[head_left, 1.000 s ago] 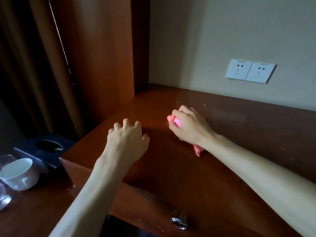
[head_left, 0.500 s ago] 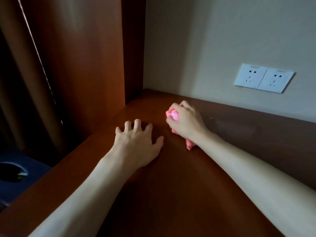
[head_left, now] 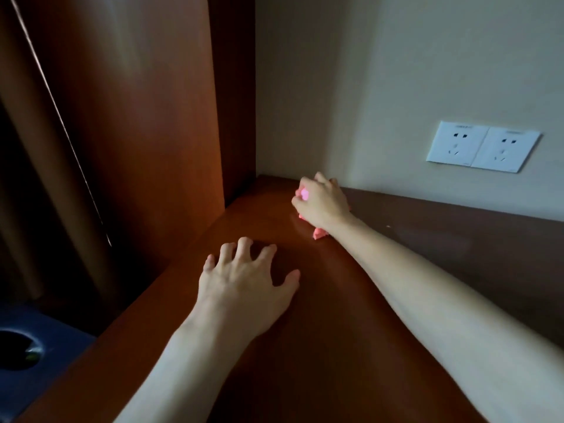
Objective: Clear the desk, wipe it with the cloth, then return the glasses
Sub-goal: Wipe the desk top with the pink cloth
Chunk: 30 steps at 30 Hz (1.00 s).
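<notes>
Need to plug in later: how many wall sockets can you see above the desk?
2: white wall sockets side by side on the beige wall, left one, right one, above the brown wooden desk. More may lie outside the frame.

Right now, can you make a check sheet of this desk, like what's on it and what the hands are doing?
Surface: brown wooden desk, glossy, in dim light.
Job's things: pink cloth bunched under the right hand; glasses not in view.
Clutter: nothing seen on the desk.
Hands: right hand grips the cloth near the back corner; left hand rests on the desk, fingers spread.
Cables: nothing seen.
Surroundings: double wall socket, nothing plugged in; wooden side panel; curtain; dark blue box with a round hole, lower left.
</notes>
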### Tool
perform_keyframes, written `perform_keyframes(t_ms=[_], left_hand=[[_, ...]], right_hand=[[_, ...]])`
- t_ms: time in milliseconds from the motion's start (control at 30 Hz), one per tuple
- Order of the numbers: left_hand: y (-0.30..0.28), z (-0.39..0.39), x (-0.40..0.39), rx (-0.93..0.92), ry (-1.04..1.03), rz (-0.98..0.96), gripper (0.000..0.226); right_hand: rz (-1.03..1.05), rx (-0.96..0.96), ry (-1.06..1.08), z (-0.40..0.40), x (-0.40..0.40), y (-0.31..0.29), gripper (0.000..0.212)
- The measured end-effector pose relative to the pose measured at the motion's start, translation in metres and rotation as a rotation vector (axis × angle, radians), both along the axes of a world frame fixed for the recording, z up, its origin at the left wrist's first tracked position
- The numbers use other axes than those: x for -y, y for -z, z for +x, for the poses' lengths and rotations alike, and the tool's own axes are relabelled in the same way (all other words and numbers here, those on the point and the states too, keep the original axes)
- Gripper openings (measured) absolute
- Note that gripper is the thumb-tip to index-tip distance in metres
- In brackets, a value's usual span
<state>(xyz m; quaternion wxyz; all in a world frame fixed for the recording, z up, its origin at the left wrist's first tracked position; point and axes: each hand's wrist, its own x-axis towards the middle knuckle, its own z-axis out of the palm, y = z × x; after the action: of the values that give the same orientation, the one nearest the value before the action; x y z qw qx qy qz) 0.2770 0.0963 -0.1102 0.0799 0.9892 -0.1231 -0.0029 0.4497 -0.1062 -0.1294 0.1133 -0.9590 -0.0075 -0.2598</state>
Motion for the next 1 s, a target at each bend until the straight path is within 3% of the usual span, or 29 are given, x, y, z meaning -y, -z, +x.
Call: perform_keyframes(t_ms=[167,400,533,633,833,1000], left_hand=[[-0.003,-0.002,0.000,-0.106,0.010,0.008,0.074],[-0.002,-0.010,0.002,-0.064,0.008,0.070,0.075],[-0.003,-0.007,0.004,-0.076,0.025,0.101,0.073],[-0.002,-0.004,0.002,-0.060,0.031,0.098,0.072],[0.002,-0.001,0.000,-0.030,0.029,0.085,0.072],[0.001,0.001,0.000,-0.033,0.017,0.082,0.074]], right_hand=[[0.015,-0.017,-0.297,-0.116,0.004,0.000,0.020],[0.066,-0.104,-0.580,-0.238,0.022,-0.004,0.018],[0.122,-0.088,-0.517,-0.190,0.028,-0.004,0.016],[0.136,-0.031,-0.378,-0.116,0.035,-0.001,0.022],[0.123,0.010,-0.014,0.031,0.049,0.004,0.009],[0.069,-0.021,0.065,0.065,0.049,0.002,0.016]])
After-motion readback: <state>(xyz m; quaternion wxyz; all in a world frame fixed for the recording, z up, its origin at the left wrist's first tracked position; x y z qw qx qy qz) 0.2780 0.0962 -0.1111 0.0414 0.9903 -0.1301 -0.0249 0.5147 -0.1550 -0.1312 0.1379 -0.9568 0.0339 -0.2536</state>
